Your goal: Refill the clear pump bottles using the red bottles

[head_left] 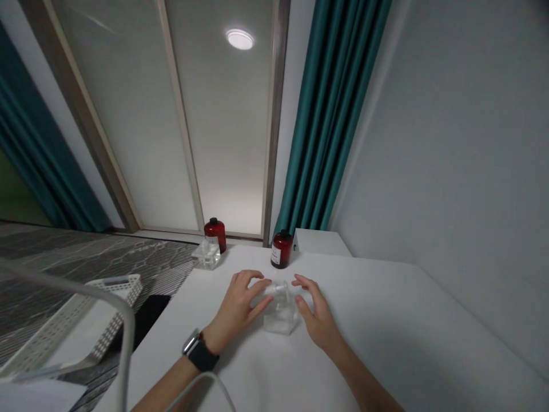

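Note:
A clear, see-through container (pixel 279 315) with a narrower top stands on the white table (pixel 377 320) in front of me; its exact kind is hard to make out. At its left side is my left hand (pixel 245 297), fingers apart, with fingertips close to the upper part; whether they touch it I cannot tell. To the right of the container, my right hand (pixel 314 312) is open, its thumb and fingers spread near the rim. Just behind the hands a dark red bottle (pixel 281 249) with a black cap and white label stands upright.
Another red bottle (pixel 215 233) stands at the table's far left corner, behind a second clear container (pixel 206 255). A white perforated basket (pixel 81 320) lies lower on the left. White cable (pixel 128 343) crosses the near left. A white box (pixel 321 241) sits at the far edge.

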Demonstrator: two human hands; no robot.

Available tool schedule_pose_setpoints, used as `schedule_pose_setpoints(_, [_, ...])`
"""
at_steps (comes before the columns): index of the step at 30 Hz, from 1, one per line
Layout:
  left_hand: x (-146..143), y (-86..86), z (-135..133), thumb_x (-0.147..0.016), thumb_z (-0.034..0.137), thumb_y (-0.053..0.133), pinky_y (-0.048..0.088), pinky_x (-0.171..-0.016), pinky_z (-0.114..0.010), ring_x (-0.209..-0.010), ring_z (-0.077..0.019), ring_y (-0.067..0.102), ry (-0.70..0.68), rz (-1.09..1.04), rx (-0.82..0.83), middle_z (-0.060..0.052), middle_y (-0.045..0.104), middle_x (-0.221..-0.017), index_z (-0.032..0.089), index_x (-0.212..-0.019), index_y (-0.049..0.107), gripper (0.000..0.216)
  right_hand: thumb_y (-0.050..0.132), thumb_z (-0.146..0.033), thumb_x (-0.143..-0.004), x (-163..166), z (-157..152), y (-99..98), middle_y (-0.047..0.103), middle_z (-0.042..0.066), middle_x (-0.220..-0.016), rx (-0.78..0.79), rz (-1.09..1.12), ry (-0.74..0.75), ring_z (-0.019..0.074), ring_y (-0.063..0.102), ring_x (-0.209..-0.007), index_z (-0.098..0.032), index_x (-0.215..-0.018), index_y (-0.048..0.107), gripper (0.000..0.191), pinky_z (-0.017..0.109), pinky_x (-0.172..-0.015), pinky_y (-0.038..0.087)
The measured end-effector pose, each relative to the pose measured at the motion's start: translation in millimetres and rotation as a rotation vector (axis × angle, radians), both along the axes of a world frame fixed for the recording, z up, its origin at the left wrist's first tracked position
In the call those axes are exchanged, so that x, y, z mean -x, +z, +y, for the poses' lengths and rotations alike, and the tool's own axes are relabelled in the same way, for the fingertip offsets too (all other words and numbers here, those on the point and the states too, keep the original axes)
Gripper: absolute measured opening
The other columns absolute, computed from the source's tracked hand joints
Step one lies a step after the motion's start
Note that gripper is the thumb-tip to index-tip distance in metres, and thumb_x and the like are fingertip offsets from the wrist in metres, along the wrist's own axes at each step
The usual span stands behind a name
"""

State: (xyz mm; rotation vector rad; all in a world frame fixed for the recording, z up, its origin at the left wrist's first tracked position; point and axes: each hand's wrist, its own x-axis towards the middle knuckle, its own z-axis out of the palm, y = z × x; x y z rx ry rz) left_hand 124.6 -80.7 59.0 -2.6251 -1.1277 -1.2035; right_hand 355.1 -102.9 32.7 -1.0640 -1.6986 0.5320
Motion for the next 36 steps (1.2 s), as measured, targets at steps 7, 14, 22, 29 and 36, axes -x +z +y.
schedule_pose_setpoints(7, [-14, 4.8, -11, -0.097, 0.037, 0.057, 0.046, -0.088, -0.042, -0.104, -0.027, 0.057, -0.01, -0.026, -0.063, -0.011, 0.061, -0.113, 0.026, -0.12, 0.063, 0.026, 0.05, -0.041, -0.097, 8, -6, 12.0, 0.066, 0.008, -0.112, -0.033, 0.074, 0.023, 0.0241, 0.062, -0.109, -0.023, -0.128, 0.054, 0.036, 0.039, -0.099, 0.047])
schedule_pose_setpoints(14, [-17, 0.8, -11, -0.096, 0.037, 0.057, 0.047, -0.088, -0.043, -0.103, -0.0271, 0.057, -0.017, -0.015, -0.045, -0.011, 0.062, -0.112, 0.025, -0.119, 0.064, 0.027, 0.047, -0.036, -0.097, 12, -11, 17.5, 0.066, 0.007, -0.105, -0.064, 0.072, 0.078, 0.0237, 0.062, -0.102, -0.024, -0.12, 0.06, 0.028, 0.038, -0.092, 0.049])
schedule_pose_setpoints(22, [-22, 1.7, -14, -0.096, 0.034, 0.059, 0.046, -0.087, -0.042, -0.1, -0.0261, 0.057, -0.044, -0.032, -0.051, -0.01, 0.063, -0.109, 0.025, -0.119, 0.063, 0.025, 0.053, -0.027, -0.093, 19, -11, 17.3, 0.066, 0.006, -0.101, -0.082, 0.068, 0.018, 0.0216, 0.063, -0.097, -0.024, -0.11, 0.063, 0.019, 0.035, -0.088, 0.05])
schedule_pose_setpoints(29, [-18, 0.5, -14, -0.09, 0.036, 0.065, 0.046, -0.092, -0.045, -0.106, -0.0282, 0.057, -0.06, -0.11, 0.04, -0.011, 0.061, -0.115, 0.026, -0.132, 0.052, 0.045, 0.053, -0.035, -0.095, 8, -4, 15.2, 0.071, 0.007, -0.098, -0.012, 0.14, -0.09, 0.0227, 0.066, -0.096, -0.022, -0.105, 0.066, 0.021, 0.036, -0.089, 0.05])
schedule_pose_setpoints(36, [-6, -7.4, -4, -0.083, 0.038, 0.071, 0.045, -0.103, -0.049, -0.116, -0.0291, 0.054, -0.186, -0.23, 0.427, -0.012, 0.055, -0.125, 0.024, -0.143, 0.036, 0.071, 0.053, -0.047, -0.095, -23, 5, 19.7, 0.072, 0.01, -0.1, 0.014, 0.199, -0.244, 0.0236, 0.067, -0.093, -0.019, -0.114, 0.065, 0.036, 0.035, -0.083, 0.052])
